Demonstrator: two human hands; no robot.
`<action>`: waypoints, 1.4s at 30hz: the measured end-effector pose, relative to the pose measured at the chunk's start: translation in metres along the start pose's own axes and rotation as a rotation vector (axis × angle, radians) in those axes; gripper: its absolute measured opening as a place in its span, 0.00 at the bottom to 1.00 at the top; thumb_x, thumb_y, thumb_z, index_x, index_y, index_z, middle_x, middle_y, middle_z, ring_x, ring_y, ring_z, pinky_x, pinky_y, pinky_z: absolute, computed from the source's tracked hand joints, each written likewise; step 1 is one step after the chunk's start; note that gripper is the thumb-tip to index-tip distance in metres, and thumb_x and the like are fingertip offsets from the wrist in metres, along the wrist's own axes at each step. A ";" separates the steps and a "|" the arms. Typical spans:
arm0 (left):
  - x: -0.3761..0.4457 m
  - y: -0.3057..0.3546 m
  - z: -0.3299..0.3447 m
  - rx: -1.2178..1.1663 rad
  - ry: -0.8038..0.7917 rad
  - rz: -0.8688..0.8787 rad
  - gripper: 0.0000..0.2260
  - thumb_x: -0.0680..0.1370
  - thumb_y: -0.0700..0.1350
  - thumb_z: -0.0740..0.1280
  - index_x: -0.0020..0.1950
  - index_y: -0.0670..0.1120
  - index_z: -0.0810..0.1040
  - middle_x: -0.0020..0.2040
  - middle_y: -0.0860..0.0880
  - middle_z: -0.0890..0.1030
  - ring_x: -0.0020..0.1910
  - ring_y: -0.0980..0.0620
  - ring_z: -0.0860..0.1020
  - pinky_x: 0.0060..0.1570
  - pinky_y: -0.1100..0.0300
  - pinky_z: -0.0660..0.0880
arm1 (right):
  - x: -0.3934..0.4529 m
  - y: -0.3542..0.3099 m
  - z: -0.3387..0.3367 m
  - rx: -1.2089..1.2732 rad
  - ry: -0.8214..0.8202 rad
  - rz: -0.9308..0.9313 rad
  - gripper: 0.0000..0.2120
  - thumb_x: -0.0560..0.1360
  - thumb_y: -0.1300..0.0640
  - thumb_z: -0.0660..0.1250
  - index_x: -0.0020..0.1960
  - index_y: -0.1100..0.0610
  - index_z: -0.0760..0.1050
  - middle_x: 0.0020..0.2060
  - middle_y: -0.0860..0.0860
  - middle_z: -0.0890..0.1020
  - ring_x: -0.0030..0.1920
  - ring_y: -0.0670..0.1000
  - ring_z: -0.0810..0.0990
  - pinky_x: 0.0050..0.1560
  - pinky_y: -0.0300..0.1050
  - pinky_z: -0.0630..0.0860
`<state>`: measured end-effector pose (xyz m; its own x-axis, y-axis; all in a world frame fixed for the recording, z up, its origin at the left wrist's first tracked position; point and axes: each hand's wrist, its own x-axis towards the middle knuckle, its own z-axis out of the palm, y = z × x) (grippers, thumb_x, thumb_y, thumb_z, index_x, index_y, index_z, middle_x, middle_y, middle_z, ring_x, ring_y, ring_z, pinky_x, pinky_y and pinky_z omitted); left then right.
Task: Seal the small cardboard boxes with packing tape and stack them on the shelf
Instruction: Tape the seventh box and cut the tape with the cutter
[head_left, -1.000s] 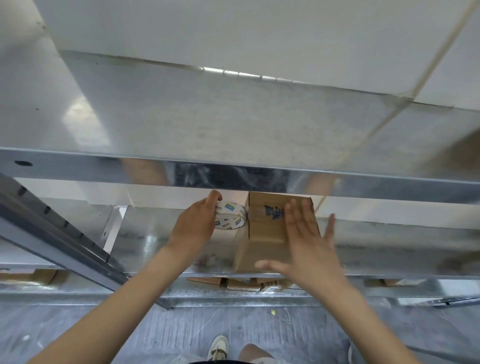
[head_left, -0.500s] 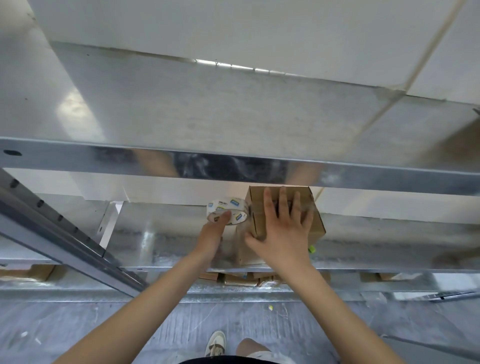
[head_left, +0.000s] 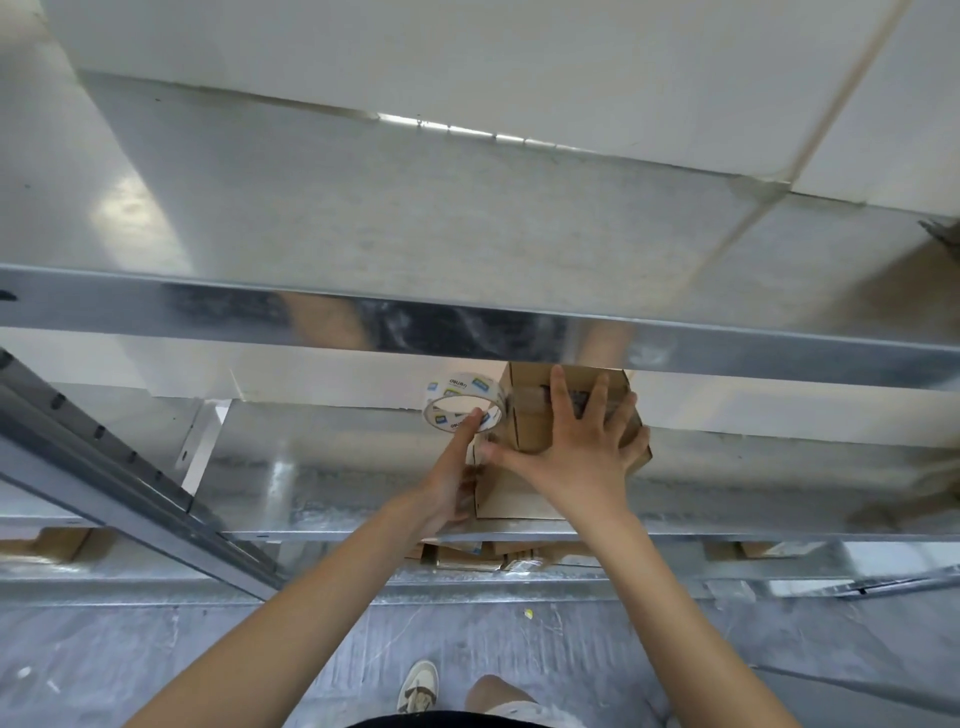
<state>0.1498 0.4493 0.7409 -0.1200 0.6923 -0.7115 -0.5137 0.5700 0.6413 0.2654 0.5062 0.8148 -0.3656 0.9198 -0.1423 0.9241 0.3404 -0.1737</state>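
Cardboard, brown and folded into a small taped box (head_left: 535, 415), is seen in the head view stacked on a second small brown cardboard box (head_left: 514, 499), which stands on the middle level of a galvanised metal shelf (head_left: 311, 483). The right hand (head_left: 576, 457) is laid flat on the upper box, its fingers spread and straight across the taped top, nothing being clasped. A roll of clear packing tape with blue and white printed labels (head_left: 462, 402) is held up just left of the upper box, touching its corner; the left hand (head_left: 452, 483) is hooked into the roll's core by one raised finger, the remaining fingers being curled beside the lower box. A clear strip appears to run from the roll toward the box top, though this is hard to make out. More brown cardboard boxes (head_left: 488, 556) are seen on the level beneath. A grey concrete floor (head_left: 208, 665) and a white and beige shoe (head_left: 418, 686) are shown at the bottom edge.
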 end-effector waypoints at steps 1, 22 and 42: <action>0.000 0.001 0.001 0.022 -0.030 0.020 0.53 0.50 0.83 0.60 0.72 0.62 0.63 0.74 0.47 0.65 0.72 0.46 0.63 0.72 0.41 0.56 | 0.000 0.000 0.000 -0.011 0.010 -0.016 0.55 0.60 0.20 0.59 0.77 0.42 0.39 0.76 0.58 0.40 0.74 0.66 0.34 0.70 0.69 0.39; -0.050 0.052 -0.056 0.469 0.503 0.358 0.38 0.63 0.70 0.64 0.70 0.56 0.65 0.66 0.45 0.64 0.68 0.42 0.61 0.67 0.49 0.62 | -0.017 -0.017 0.029 0.867 0.042 -0.072 0.50 0.61 0.28 0.64 0.77 0.45 0.52 0.75 0.41 0.56 0.75 0.45 0.53 0.74 0.55 0.57; -0.073 0.051 -0.046 1.094 0.712 0.621 0.16 0.77 0.54 0.62 0.60 0.46 0.74 0.53 0.48 0.80 0.47 0.46 0.75 0.43 0.58 0.66 | -0.022 0.019 0.064 1.091 0.040 -0.091 0.26 0.81 0.49 0.57 0.75 0.37 0.50 0.69 0.34 0.60 0.67 0.35 0.61 0.63 0.26 0.59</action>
<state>0.0938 0.4073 0.8122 -0.6350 0.7722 -0.0215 0.6343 0.5370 0.5562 0.2834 0.4802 0.7518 -0.4057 0.9122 -0.0567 0.2906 0.0699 -0.9543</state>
